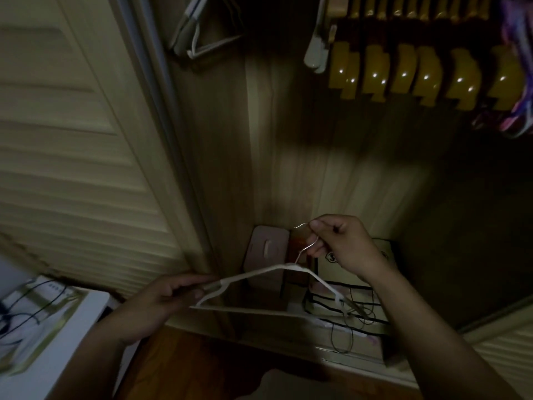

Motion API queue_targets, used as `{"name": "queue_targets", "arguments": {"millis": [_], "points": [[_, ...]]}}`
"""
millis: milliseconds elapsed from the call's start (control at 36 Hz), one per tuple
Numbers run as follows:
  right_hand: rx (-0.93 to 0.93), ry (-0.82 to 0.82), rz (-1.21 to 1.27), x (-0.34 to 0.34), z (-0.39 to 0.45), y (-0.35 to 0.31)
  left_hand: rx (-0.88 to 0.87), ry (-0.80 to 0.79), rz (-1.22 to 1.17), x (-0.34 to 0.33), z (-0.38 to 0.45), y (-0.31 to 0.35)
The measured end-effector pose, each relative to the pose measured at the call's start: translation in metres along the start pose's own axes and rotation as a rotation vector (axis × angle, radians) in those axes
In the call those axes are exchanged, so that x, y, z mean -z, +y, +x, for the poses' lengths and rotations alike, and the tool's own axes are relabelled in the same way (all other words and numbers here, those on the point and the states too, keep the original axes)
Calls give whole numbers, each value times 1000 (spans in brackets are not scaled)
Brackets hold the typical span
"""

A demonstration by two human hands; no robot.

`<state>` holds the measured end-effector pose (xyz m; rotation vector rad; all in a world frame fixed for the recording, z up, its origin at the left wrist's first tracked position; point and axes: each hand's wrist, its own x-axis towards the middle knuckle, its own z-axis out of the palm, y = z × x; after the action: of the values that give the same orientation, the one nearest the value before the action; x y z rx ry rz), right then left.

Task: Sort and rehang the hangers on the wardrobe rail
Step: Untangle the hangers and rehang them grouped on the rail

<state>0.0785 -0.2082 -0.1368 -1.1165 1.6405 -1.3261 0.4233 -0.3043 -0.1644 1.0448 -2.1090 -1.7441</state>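
Note:
A white wire hanger [259, 274] with a paper-wrapped frame is held low in front of the wardrobe. My right hand [343, 243] pinches its thin metal hook. My left hand [170, 295] grips the hanger's left shoulder end. Up in the wardrobe, a few white hangers [202, 33] hang at the left, and a row of several yellow wooden hangers [418, 73] hangs at the upper right. The rail itself is out of view.
A louvred wardrobe door [72, 140] stands open at the left. Boxes [269, 249] and a bin with black cords [354, 310] sit on the wardrobe floor. A white surface with cables [43, 313] lies at the lower left. Colourful fabric [519, 82] hangs at the far right.

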Motion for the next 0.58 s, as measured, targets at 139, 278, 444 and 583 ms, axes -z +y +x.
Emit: {"name": "queue_targets", "arguments": {"millis": [139,278,444,583], "points": [[-35,-71,88,16,-1,8,10,-10,-8,4,5,-5],[-210,-170,-198,56,-9,37,11,50,-93,12,2,-22],[-342,-440,-308,82,-33,58,48,89,-328,20,6,-50],[-313,-366,-42,86,-40,64,43,200,-461,3,14,-41]]}}
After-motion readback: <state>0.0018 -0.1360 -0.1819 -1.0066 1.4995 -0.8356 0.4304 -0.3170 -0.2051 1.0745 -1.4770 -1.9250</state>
